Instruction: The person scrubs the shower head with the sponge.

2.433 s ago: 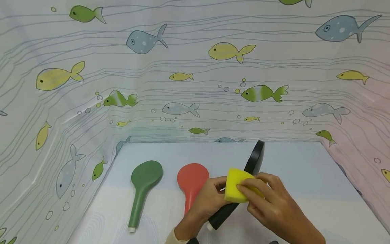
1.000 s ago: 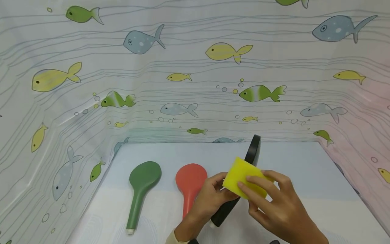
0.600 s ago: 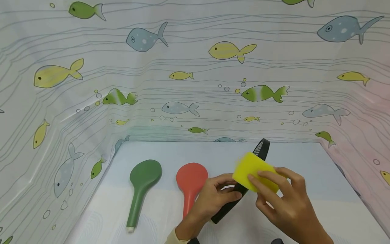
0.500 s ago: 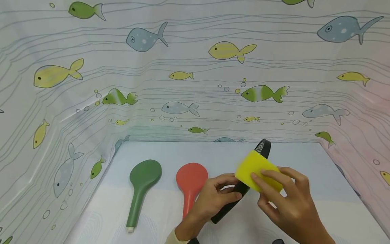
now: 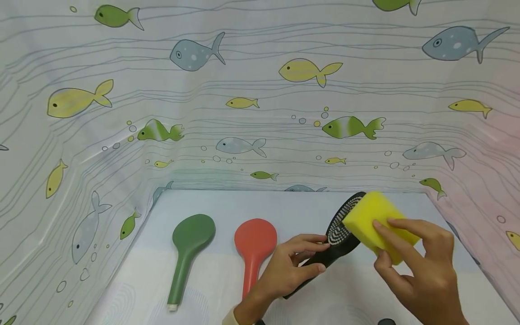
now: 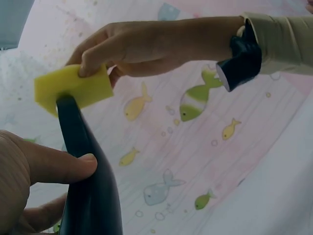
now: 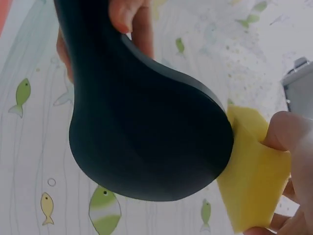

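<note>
Right of centre in the lower part of the head view, the black shower head (image 5: 341, 250) slants from lower left to upper right, held off the table (image 5: 221, 275), its nozzle face partly in sight. The left hand (image 5: 288, 266) holds it around the handle and neck, thumb on the near side and fingers on the far one; part of the grip is hidden behind the handle.

At the lower right, the right hand (image 5: 426, 266) pinches a yellow sponge (image 5: 379, 225) between thumb and fingers, the fingers spread over its outer side. The sponge covers the right part of the nozzle face — both wrist views show it touching the rim of the head, which dents it in the left wrist view. The right wrist view shows only the smooth dark back, and the right hand is cut off at that frame's edge.

At the lower left of the head view lie a green shower head (image 5: 194, 239) and, nearer the centre, a red shower head (image 5: 256, 239) whose handle end is hidden behind the left arm. A dark object (image 5: 386, 322) at the bottom edge is mostly cut off — I cannot tell what it is.
</note>
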`<move>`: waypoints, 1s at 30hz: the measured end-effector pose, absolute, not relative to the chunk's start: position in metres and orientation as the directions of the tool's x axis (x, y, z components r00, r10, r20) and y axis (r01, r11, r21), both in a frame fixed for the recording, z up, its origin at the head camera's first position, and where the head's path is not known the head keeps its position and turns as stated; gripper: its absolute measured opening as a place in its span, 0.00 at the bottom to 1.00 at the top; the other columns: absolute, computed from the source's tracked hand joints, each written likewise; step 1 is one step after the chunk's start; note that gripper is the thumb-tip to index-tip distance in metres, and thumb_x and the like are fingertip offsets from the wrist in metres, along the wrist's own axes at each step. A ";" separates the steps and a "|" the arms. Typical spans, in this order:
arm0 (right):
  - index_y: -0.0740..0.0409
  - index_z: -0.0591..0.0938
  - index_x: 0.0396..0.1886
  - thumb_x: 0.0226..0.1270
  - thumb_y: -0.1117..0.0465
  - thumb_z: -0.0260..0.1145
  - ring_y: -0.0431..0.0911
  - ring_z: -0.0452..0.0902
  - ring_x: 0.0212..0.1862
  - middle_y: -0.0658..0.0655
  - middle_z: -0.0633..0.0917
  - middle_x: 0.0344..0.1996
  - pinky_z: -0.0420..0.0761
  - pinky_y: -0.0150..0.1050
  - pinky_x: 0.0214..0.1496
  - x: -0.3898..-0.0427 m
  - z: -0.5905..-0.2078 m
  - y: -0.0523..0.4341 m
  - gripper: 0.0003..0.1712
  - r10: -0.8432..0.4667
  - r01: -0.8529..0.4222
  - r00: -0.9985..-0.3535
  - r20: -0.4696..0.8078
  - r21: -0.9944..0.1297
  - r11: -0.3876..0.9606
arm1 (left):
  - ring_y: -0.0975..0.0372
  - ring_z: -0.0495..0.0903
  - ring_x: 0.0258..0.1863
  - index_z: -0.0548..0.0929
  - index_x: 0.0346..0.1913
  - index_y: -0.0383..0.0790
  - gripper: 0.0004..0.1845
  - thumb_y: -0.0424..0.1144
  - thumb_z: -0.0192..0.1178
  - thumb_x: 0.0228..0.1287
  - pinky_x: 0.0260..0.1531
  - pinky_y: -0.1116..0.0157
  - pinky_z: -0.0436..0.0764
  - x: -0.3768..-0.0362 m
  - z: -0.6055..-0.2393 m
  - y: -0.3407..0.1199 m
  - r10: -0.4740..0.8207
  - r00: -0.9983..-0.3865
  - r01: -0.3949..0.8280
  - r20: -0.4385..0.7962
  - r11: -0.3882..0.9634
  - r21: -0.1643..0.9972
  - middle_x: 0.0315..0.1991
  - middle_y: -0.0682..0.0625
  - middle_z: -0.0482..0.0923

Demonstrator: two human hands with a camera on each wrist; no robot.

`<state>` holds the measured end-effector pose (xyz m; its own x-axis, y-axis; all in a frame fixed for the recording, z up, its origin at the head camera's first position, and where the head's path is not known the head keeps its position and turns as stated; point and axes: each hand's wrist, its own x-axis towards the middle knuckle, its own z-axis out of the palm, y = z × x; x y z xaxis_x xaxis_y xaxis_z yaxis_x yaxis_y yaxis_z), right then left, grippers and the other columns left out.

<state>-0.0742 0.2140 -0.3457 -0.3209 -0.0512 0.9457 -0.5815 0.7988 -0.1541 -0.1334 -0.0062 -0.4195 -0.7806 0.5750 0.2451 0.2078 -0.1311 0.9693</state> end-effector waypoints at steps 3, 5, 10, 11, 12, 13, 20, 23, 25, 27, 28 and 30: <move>0.70 0.87 0.36 0.71 0.46 0.59 0.47 0.71 0.53 0.72 0.79 0.40 0.65 0.21 0.60 -0.071 -0.343 0.219 0.28 0.010 -0.590 -0.349 0.937 -0.228 0.775 | 0.59 0.76 0.64 0.83 0.58 0.35 0.19 0.30 0.66 0.64 0.59 0.66 0.79 -0.133 -0.422 -0.006 0.580 -0.746 0.294 0.327 -0.154 0.943 0.63 0.45 0.77; 0.70 0.87 0.37 0.71 0.45 0.60 0.38 0.69 0.58 0.71 0.80 0.41 0.66 0.20 0.59 -0.068 -0.341 0.223 0.29 0.037 -0.592 -0.376 0.926 -0.272 0.759 | 0.59 0.76 0.63 0.83 0.58 0.34 0.19 0.30 0.66 0.64 0.58 0.65 0.80 -0.133 -0.423 -0.006 0.581 -0.723 0.344 0.374 -0.166 0.924 0.62 0.44 0.78; 0.72 0.86 0.41 0.70 0.47 0.62 0.34 0.70 0.59 0.63 0.82 0.47 0.68 0.18 0.59 -0.065 -0.341 0.233 0.28 0.080 -0.592 -0.445 0.892 -0.360 0.721 | 0.59 0.78 0.60 0.84 0.56 0.31 0.18 0.29 0.66 0.63 0.55 0.63 0.83 -0.134 -0.424 -0.007 0.571 -0.656 0.491 0.493 -0.173 0.854 0.57 0.43 0.80; 0.73 0.86 0.42 0.69 0.51 0.63 0.35 0.71 0.59 0.61 0.82 0.48 0.69 0.18 0.59 -0.064 -0.341 0.235 0.25 0.089 -0.601 -0.460 0.884 -0.383 0.702 | 0.58 0.78 0.60 0.84 0.56 0.31 0.18 0.29 0.67 0.62 0.55 0.62 0.83 -0.134 -0.424 -0.008 0.570 -0.641 0.522 0.514 -0.166 0.836 0.56 0.43 0.81; 0.75 0.85 0.42 0.68 0.57 0.63 0.36 0.72 0.59 0.58 0.82 0.50 0.70 0.19 0.59 -0.064 -0.342 0.236 0.21 0.102 -0.621 -0.472 0.876 -0.412 0.666 | 0.58 0.79 0.59 0.84 0.55 0.31 0.18 0.28 0.67 0.62 0.55 0.62 0.83 -0.135 -0.424 -0.008 0.567 -0.625 0.558 0.537 -0.156 0.815 0.55 0.43 0.81; 0.77 0.84 0.43 0.66 0.62 0.63 0.37 0.72 0.59 0.56 0.81 0.52 0.71 0.19 0.59 -0.064 -0.342 0.238 0.18 0.114 -0.641 -0.485 0.867 -0.441 0.628 | 0.58 0.79 0.59 0.85 0.54 0.31 0.17 0.28 0.67 0.61 0.56 0.63 0.83 -0.136 -0.424 -0.009 0.567 -0.608 0.592 0.556 -0.143 0.793 0.55 0.43 0.81; 0.83 0.79 0.50 0.56 0.86 0.54 0.45 0.72 0.53 0.56 0.78 0.53 0.75 0.21 0.53 -0.067 -0.346 0.250 0.21 0.236 -0.600 -0.628 0.742 -0.655 0.460 | 0.56 0.81 0.56 0.85 0.52 0.28 0.17 0.26 0.69 0.58 0.52 0.64 0.84 -0.143 -0.423 -0.013 0.598 -0.479 0.712 0.642 -0.162 0.683 0.53 0.41 0.81; 0.70 0.82 0.55 0.63 0.78 0.60 0.37 0.69 0.48 0.52 0.77 0.51 0.72 0.16 0.45 -0.072 -0.351 0.258 0.21 0.349 -0.277 -0.733 0.584 -0.724 0.632 | 0.53 0.81 0.56 0.82 0.53 0.25 0.18 0.22 0.66 0.59 0.50 0.60 0.86 -0.144 -0.424 -0.014 0.612 -0.462 0.639 0.643 -0.273 0.719 0.53 0.35 0.79; 0.60 0.84 0.57 0.66 0.70 0.63 0.31 0.65 0.45 0.54 0.77 0.50 0.68 0.16 0.38 -0.077 -0.352 0.264 0.20 0.410 -0.052 -0.775 0.480 -0.696 0.716 | 0.54 0.81 0.56 0.78 0.54 0.22 0.18 0.19 0.63 0.60 0.50 0.57 0.86 -0.144 -0.424 -0.014 0.613 -0.492 0.510 0.618 -0.373 0.775 0.53 0.31 0.76; 0.55 0.84 0.58 0.66 0.65 0.65 0.28 0.61 0.44 0.57 0.77 0.51 0.64 0.17 0.34 -0.080 -0.355 0.270 0.20 0.430 0.044 -0.788 0.442 -0.656 0.754 | 0.56 0.80 0.56 0.74 0.56 0.20 0.19 0.19 0.60 0.61 0.53 0.58 0.85 -0.144 -0.424 -0.015 0.613 -0.537 0.344 0.579 -0.468 0.814 0.54 0.34 0.77; 0.54 0.84 0.58 0.66 0.65 0.65 0.28 0.60 0.44 0.57 0.77 0.52 0.64 0.17 0.33 -0.081 -0.356 0.272 0.20 0.431 0.050 -0.788 0.441 -0.650 0.758 | 0.58 0.80 0.56 0.73 0.57 0.21 0.20 0.20 0.59 0.62 0.54 0.60 0.84 -0.144 -0.424 -0.016 0.614 -0.560 0.257 0.556 -0.509 0.821 0.55 0.36 0.77; 0.54 0.85 0.58 0.65 0.66 0.65 0.28 0.61 0.45 0.51 0.77 0.50 0.64 0.19 0.37 -0.081 -0.356 0.273 0.21 0.423 0.002 -0.773 0.473 -0.665 0.747 | 0.61 0.80 0.55 0.72 0.59 0.26 0.21 0.21 0.57 0.64 0.54 0.64 0.84 -0.145 -0.424 -0.017 0.620 -0.589 0.113 0.519 -0.572 0.812 0.57 0.43 0.76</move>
<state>-0.0809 0.2729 -0.3563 -0.7730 0.4229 0.4729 0.0018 0.7469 -0.6649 -0.1450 -0.0171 -0.4245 -0.5886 0.6198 0.5190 0.1133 -0.5725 0.8121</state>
